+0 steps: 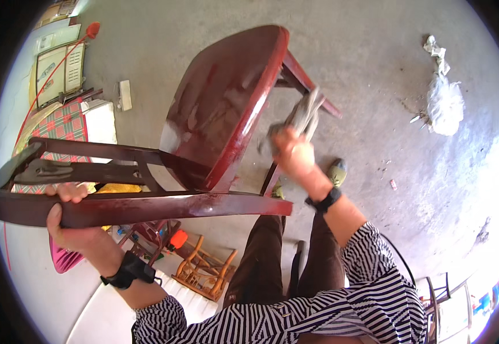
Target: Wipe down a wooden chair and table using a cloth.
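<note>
A dark red wooden chair (228, 99) is tipped on its side in the air, its glossy seat facing up and left and its backrest pointing left. My left hand (70, 215) grips the side post of the backrest, with the thumb below and the fingers over the top edge. My right hand (293, 152) holds a grey cloth rag (305, 114), blurred, beside the chair's underside and close to a leg. Whether the rag touches the wood I cannot tell. Wrist straps are on both arms.
Crumpled clear plastic (445, 103) lies on the concrete floor at the right. A bamboo chair (206, 268) stands at the lower left, near a white surface (146, 309). Plaid cloth (62, 124), a long red-handled tool (51, 75) and a small white block (125, 95) are at the left.
</note>
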A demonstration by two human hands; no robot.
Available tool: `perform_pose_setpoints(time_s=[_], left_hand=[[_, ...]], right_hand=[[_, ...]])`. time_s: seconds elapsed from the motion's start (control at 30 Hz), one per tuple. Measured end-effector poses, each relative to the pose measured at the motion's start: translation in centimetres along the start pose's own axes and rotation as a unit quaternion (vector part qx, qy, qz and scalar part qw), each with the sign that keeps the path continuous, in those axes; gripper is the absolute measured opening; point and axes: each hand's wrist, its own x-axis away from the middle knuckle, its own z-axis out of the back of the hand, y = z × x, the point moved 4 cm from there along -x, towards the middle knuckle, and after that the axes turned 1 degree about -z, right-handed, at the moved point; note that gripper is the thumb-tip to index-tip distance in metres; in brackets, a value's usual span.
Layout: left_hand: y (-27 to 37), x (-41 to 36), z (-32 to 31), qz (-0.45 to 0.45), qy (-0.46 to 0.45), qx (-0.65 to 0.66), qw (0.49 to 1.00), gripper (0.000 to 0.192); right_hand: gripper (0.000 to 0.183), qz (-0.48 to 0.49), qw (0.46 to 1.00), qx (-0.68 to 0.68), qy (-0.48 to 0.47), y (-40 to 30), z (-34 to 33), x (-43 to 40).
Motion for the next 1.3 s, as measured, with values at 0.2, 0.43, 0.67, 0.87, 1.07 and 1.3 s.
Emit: perform_pose_setpoints(time_s=[0.2,0.43,0.67,0.87,1.07,1.3], left_hand=[[-3.0,0.9,-1.0,0.027,-0.089,0.116,0.989,0.037],[-2.2,3.2,-1.7,0.003,-0.094,0.110,0.990,0.035],[-4.2,6.1,-1.5,0.019,-0.075,0.111,0.991,0.029],[-7.8,9.5,1.9,0.075,-0.088,0.129,0.985,0.023],[-4.7,12.0,3.9,0.056,0.076,0.026,0.995,0.057],[-3.1,16.2,10.6,0.015,0.245,-0.065,0.967,0.060]], right_hand=[[0.044,0.025,0.926,-0.278,-0.254,-2.5,-3.5,10.4],[0.027,-0.273,0.769,-0.520,-0.253,-0.2,1.3,12.9],[0.027,-0.206,0.764,-0.608,-0.064,-1.9,11.5,10.2],[0.033,-0.202,0.804,-0.559,-0.011,-5.7,14.4,11.1],[0.045,-0.224,0.864,-0.448,0.046,-8.6,16.2,14.5],[0.045,-0.241,0.890,-0.387,-0.003,-12.4,15.1,17.5]])
